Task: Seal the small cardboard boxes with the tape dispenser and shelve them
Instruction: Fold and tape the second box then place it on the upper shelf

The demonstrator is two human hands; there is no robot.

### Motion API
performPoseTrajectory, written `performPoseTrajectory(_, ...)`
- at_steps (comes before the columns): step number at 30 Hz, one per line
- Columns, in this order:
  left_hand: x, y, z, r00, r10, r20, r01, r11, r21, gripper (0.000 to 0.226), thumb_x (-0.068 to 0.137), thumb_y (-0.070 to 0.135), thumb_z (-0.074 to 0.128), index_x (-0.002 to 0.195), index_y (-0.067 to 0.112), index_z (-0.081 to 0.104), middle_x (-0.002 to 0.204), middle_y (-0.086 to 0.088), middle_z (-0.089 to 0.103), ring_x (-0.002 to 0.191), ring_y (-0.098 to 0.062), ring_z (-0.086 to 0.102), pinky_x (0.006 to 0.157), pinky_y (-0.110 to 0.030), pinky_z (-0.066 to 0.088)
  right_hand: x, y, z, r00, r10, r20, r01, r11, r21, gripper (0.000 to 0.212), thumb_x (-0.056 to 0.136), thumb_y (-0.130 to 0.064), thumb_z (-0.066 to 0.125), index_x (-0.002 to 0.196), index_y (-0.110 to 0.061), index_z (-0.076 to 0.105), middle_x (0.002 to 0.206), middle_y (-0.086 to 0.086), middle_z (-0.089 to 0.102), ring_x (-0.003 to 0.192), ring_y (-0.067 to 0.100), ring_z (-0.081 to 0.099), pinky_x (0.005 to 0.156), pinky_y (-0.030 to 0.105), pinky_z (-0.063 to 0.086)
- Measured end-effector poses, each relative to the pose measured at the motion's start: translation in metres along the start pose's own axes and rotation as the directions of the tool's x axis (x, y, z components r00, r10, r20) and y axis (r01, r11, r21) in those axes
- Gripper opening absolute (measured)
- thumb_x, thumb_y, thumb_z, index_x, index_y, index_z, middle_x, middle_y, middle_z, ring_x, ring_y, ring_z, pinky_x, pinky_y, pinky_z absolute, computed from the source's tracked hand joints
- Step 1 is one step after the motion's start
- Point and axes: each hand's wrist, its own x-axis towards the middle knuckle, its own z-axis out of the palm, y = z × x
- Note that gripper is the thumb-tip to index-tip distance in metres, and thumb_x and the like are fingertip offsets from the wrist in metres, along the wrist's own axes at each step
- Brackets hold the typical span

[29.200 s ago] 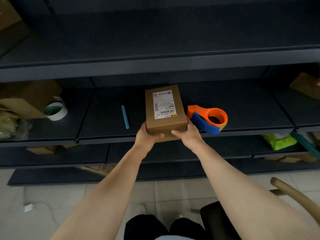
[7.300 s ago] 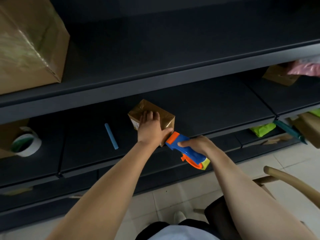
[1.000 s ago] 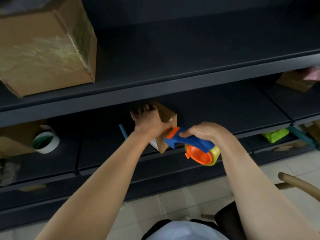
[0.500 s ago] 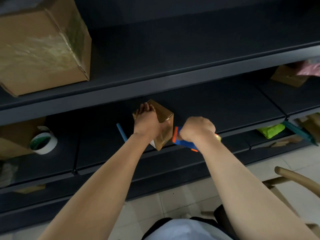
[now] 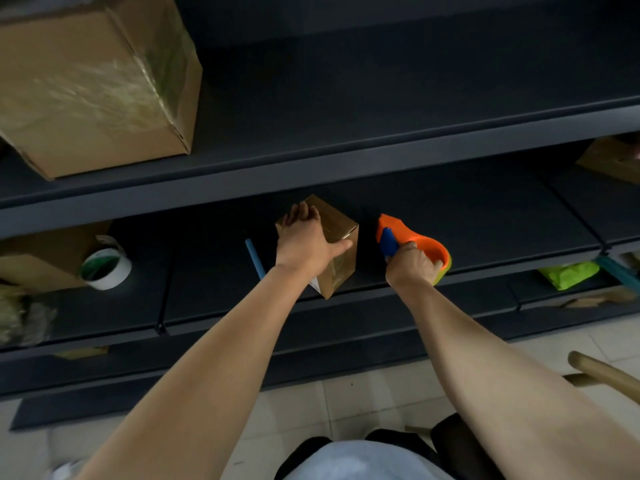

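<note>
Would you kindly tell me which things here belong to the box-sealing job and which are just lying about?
In use: small cardboard box, tape dispenser, left hand, right hand.
Lying about: white tape roll, blue stick, large cardboard box, green packet.

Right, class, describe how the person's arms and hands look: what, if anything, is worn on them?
The left forearm and right forearm are bare to the frame's edge: no sleeves show. The left hand and right hand wear no gloves, and no watch, bracelet or ring is visible.

left hand (image 5: pixel 304 244), right hand (image 5: pixel 412 266), forearms (image 5: pixel 242 341) – bare | top (image 5: pixel 363 462) – pale grey-white | trousers (image 5: pixel 391 439) – black
</note>
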Motion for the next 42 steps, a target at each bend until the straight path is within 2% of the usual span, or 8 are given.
performPoseTrajectory(4, 0.001, 0.001, 0.003, 1.0, 0.0, -0.021, 0.0, 1.0, 0.009, 0.098, 0.081, 0.072, 0.042, 0.149, 0.006, 0.014, 0.157, -0.012, 0.012, 0.145, -0.025, 0.009, 0.116, -0.037, 0.008, -0.002, -0.004, -0.003, 0.99, -0.039, -0.134, 0.03, 0.997, -0.068, 0.061, 0.097, -0.043, 0.045, 0.142, -0.003, 0.034, 0.142, 0.018, 0.038, 0.132, 0.034, 0.035, 0.113, 0.047, 0.019)
performPoseTrajectory(7, 0.002, 0.001, 0.0, 1.0, 0.012, -0.025, -0.011, 0.999, 0.031, 0.095, 0.084, 0.07, 0.041, 0.148, 0.005, 0.017, 0.156, -0.014, 0.016, 0.144, -0.027, 0.013, 0.115, -0.039, 0.013, -0.013, -0.012, 0.003, 0.944, -0.169, -0.282, 0.263, 0.903, 0.339, 0.06, 0.096, -0.045, 0.048, 0.138, -0.003, 0.038, 0.144, 0.018, 0.037, 0.131, 0.035, 0.035, 0.108, 0.046, 0.03)
performPoseTrajectory(10, 0.001, -0.005, -0.009, 0.998, -0.024, -0.06, 0.021, 0.998, -0.06, 0.083, 0.083, 0.069, 0.044, 0.137, 0.007, 0.041, 0.139, -0.013, 0.045, 0.127, -0.029, 0.044, 0.099, -0.038, 0.039, -0.03, -0.026, 0.013, 0.978, -0.21, -0.019, 0.143, 0.593, 0.792, 0.078, 0.087, -0.054, 0.059, 0.143, -0.004, 0.034, 0.142, 0.014, 0.043, 0.131, 0.031, 0.041, 0.109, 0.044, 0.034)
performPoseTrajectory(13, -0.004, -0.016, -0.019, 0.995, -0.093, -0.03, 0.077, 0.934, -0.349, 0.059, 0.082, 0.067, 0.049, 0.105, 0.014, 0.062, 0.095, -0.005, 0.066, 0.084, -0.02, 0.063, 0.071, -0.034, 0.053, -0.035, -0.037, 0.017, 0.945, -0.159, 0.286, -0.178, 0.483, 0.858, 0.105, 0.077, -0.067, 0.061, 0.152, -0.012, 0.012, 0.15, 0.01, 0.034, 0.133, 0.03, 0.038, 0.11, 0.044, 0.032)
performPoseTrajectory(19, -0.006, -0.038, -0.016, 0.983, -0.14, 0.122, 0.185, 0.775, -0.605, 0.054, 0.083, 0.063, 0.053, 0.097, 0.013, 0.063, 0.083, -0.003, 0.068, 0.072, -0.015, 0.064, 0.062, -0.027, 0.049, -0.029, -0.048, 0.011, 0.975, -0.124, 0.186, -0.082, 0.579, 0.811, 0.115, 0.069, -0.069, 0.068, 0.151, -0.011, 0.012, 0.144, 0.011, 0.042, 0.128, 0.03, 0.044, 0.097, 0.034, 0.035)
performPoseTrajectory(28, 0.001, -0.061, -0.006, 0.974, -0.203, 0.103, 0.22, 0.725, -0.652, 0.042, 0.091, 0.05, 0.051, 0.069, 0.016, 0.061, 0.07, -0.003, 0.065, 0.063, -0.014, 0.062, 0.054, -0.025, 0.046, -0.024, -0.049, 0.009, 0.99, -0.144, -0.009, 0.108, 0.698, 0.708, 0.073, 0.077, -0.045, 0.076, 0.132, -0.009, 0.044, 0.127, 0.012, 0.059, 0.114, 0.03, 0.058, 0.079, 0.025, 0.04)
performPoseTrajectory(37, -0.002, -0.052, 0.018, 0.957, -0.239, 0.163, 0.287, 0.717, -0.635, 0.041, 0.074, 0.06, 0.067, 0.073, 0.023, 0.051, 0.073, 0.006, 0.054, 0.065, -0.006, 0.052, 0.053, -0.019, 0.037, -0.037, -0.054, 0.019, 0.981, -0.142, 0.128, 0.002, 0.676, 0.737, 0.078, 0.08, -0.054, 0.069, 0.134, -0.009, 0.035, 0.122, 0.009, 0.055, 0.098, 0.023, 0.059, 0.068, 0.026, 0.043)
performPoseTrajectory(42, -0.003, -0.066, 0.029, 0.922, -0.277, 0.271, 0.377, 0.472, -0.797, 0.033, 0.08, 0.048, 0.069, 0.085, 0.015, 0.063, 0.081, 0.0, 0.067, 0.075, -0.014, 0.065, 0.06, -0.022, 0.047, -0.035, -0.055, 0.015, 0.977, -0.164, 0.135, 0.017, 0.694, 0.72, 0.053, 0.089, -0.043, 0.063, 0.129, -0.014, 0.045, 0.108, 0.004, 0.057, 0.071, 0.011, 0.053, 0.052, 0.022, 0.039)
